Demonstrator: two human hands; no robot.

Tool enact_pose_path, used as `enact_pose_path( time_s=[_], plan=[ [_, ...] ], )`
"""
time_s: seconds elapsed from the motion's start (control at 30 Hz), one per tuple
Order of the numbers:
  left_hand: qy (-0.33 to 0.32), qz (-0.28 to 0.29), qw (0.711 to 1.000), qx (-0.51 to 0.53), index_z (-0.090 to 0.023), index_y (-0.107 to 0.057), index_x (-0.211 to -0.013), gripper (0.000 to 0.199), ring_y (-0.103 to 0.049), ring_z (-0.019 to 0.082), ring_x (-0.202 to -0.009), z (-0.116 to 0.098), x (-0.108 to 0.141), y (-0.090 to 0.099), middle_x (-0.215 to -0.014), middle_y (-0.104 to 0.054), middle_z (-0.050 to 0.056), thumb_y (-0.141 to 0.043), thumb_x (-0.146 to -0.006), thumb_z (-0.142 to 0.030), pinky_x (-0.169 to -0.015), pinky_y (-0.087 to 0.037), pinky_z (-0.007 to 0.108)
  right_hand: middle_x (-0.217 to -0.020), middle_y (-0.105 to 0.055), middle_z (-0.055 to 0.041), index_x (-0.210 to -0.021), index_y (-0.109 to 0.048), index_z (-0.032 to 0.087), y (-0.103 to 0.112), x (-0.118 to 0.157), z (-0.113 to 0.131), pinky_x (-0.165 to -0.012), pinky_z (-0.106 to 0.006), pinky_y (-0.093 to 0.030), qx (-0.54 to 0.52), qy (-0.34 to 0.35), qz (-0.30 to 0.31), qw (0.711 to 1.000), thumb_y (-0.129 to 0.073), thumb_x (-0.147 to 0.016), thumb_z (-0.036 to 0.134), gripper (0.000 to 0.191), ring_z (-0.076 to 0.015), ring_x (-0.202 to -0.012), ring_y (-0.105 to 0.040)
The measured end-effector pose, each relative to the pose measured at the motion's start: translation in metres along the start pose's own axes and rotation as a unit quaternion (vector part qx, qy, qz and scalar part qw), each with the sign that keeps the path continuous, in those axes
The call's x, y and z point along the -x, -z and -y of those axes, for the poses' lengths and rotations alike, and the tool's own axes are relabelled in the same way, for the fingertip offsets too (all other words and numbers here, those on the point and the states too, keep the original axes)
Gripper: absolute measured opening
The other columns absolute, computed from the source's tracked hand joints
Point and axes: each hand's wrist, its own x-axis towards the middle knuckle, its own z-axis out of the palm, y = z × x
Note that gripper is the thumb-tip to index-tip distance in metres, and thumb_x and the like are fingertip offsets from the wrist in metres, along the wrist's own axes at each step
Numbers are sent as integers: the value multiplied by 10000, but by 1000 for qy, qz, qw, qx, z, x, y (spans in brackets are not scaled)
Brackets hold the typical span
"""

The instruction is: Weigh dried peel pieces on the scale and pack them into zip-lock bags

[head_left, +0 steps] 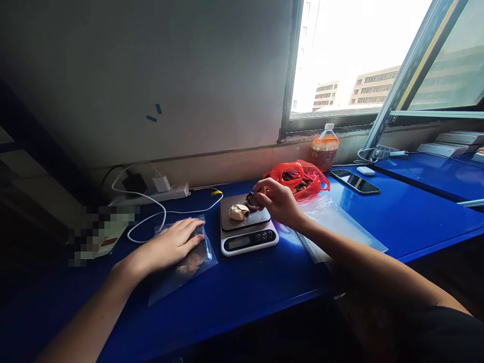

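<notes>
My left hand (176, 243) lies flat, fingers stretched out, on a clear plastic bag (172, 285) with brownish contents. To its right stands a kitchen scale (249, 244) with a metal plate and a dark display whose reading I cannot make out. A cream-coloured lump like a garlic bulb (237, 212) rests on the plate. Over the plate's right side, my right hand (279, 200) pinches a dark dried piece (251, 200). Whether this piece touches the plate is unclear. Behind that hand sits a red plastic bag (310, 174), open, with dark brown pieces inside.
Flat clear bags (340, 227) lie under my right forearm. Farther back are a bottle (325, 148) of reddish-brown liquid, a phone (355, 181) and a white earbud case (365, 171). A power strip (170, 193) and white cable (165, 217) lie at back left.
</notes>
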Motion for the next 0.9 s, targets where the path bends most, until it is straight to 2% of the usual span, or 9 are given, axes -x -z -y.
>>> enact_pose_path(
  time_s=[0.1, 0.13, 0.2, 0.33, 0.43, 0.6, 0.9],
  plan=[
    [-63, -102, 993, -8, -222, -598, -1275, 473, -490, 285, -1297, -19, 0, 0, -1363, -585, 74, -407, -935, -488, -1082, -403, 445, -651, -559, 45, -911, -549, 202, -3, 3, 4, -550, -250, -490, -17, -5, 17, 1000, -648, -830, 396, 232, -113, -582, -590],
    [-80, -150, 985, -2, -218, -630, -1214, 430, -534, 277, -1238, -28, 0, 0, -1295, -627, 72, -419, -936, -468, -1049, -433, 425, -663, -572, 40, -913, -555, 202, -4, 5, 6, -537, -246, -488, -26, -11, 25, 999, -653, -830, 400, 236, -114, -582, -592],
    [-111, -211, 971, 25, -203, -655, -1140, 369, -614, 257, -1091, -50, 2, 0, -1161, -684, 65, -451, -936, -433, -953, -498, 391, -666, -582, 37, -909, -569, 200, -8, 9, 11, -501, -235, -480, -42, -33, 42, 998, -661, -828, 419, 251, -111, -560, -581],
    [-184, -290, 939, 20, -188, -668, -1052, 281, -665, 214, -909, -84, 0, 0, -982, -725, 54, -456, -958, -347, -840, -525, 355, -611, -556, 48, -871, -579, 196, -16, 18, 21, -454, -222, -462, -104, -85, 85, 987, -677, -812, 469, 296, -101, -508, -542],
    [-230, -338, 912, -4, -178, -680, -990, 249, -675, 191, -855, -93, -7, 0, -917, -737, 48, -461, -967, -293, -792, -517, 317, -602, -562, 49, -853, -572, 199, -19, 21, 26, -437, -215, -450, -131, -110, 99, 980, -686, -797, 490, 318, -101, -493, -541],
    [-282, -380, 881, -9, -166, -690, -972, 193, -673, 175, -785, -92, -18, -2, -863, -740, 44, -505, -938, -208, -747, -519, 299, -571, -555, 55, -814, -557, 197, -19, 19, 27, -430, -202, -417, -139, -130, 67, 979, -707, -770, 473, 317, -93, -471, -521],
    [-241, -365, 899, 4, -163, -674, -916, 197, -677, 176, -779, -89, -4, -15, -846, -737, 47, -497, -939, -246, -722, -520, 294, -605, -560, 33, -809, -559, 196, -21, 22, 24, -478, -219, -387, -63, -86, 79, 991, -647, -821, 499, 317, -99, -523, -497]
  ],
)
